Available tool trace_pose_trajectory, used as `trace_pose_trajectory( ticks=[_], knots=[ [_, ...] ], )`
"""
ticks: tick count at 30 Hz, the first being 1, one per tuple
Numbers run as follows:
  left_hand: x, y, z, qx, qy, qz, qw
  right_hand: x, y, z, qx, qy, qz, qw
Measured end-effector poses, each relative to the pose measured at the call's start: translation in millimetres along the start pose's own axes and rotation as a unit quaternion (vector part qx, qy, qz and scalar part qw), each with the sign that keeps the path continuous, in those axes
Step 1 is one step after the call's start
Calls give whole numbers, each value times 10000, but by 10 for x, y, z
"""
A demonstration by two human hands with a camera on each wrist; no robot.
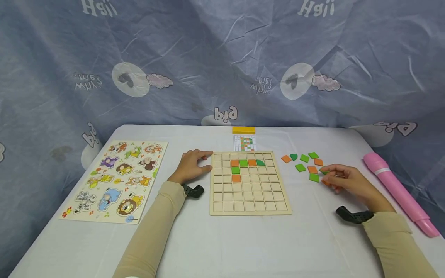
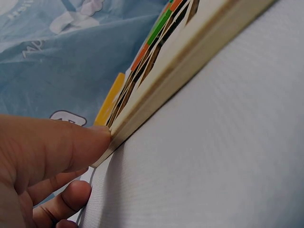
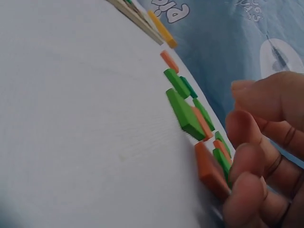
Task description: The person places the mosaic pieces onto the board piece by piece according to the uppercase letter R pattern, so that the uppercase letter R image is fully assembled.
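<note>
Six little tiles sit in the wooden board: three orange, two green and one dark green with a round corner. They make a row with a short leg going down. Most of the board's square pits have no tile. The small card behind it shows a longer orange and green shape, so I think the job is only partly done. The loose tiles lie on the table to the right of the board.

The right hand is over them, fingers loosely bent. I see nothing in its grip, but can't tell if it touches a tile. The left hand is loose too, its thumb against the board's left edge, not wrapped around it. Farther left, an animal board has twelve animals in it.
</note>
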State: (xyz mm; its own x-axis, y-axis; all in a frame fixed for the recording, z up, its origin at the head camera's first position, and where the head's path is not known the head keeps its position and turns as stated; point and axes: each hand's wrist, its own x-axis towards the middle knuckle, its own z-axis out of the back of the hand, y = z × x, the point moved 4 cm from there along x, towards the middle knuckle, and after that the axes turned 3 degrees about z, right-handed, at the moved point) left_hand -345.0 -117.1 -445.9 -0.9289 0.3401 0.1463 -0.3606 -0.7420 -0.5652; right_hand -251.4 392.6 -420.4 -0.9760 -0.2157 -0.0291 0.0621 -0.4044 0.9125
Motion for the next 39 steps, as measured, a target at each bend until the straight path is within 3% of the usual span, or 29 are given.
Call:
trace_pose_trajectory(
  ticks=[14,25,39],
  knots=[
    [0,8,-2,25,20,15,10000,35,-23,-99,-946,-237,-158,9951],
    [2,3,2,102,8,10,9999,51,44,-170,-1766,-410,-474,9823],
    [-2,-10,6,95,60,79,9999,30,79,-160,-1812,-365,-394,9820]
  ],
)
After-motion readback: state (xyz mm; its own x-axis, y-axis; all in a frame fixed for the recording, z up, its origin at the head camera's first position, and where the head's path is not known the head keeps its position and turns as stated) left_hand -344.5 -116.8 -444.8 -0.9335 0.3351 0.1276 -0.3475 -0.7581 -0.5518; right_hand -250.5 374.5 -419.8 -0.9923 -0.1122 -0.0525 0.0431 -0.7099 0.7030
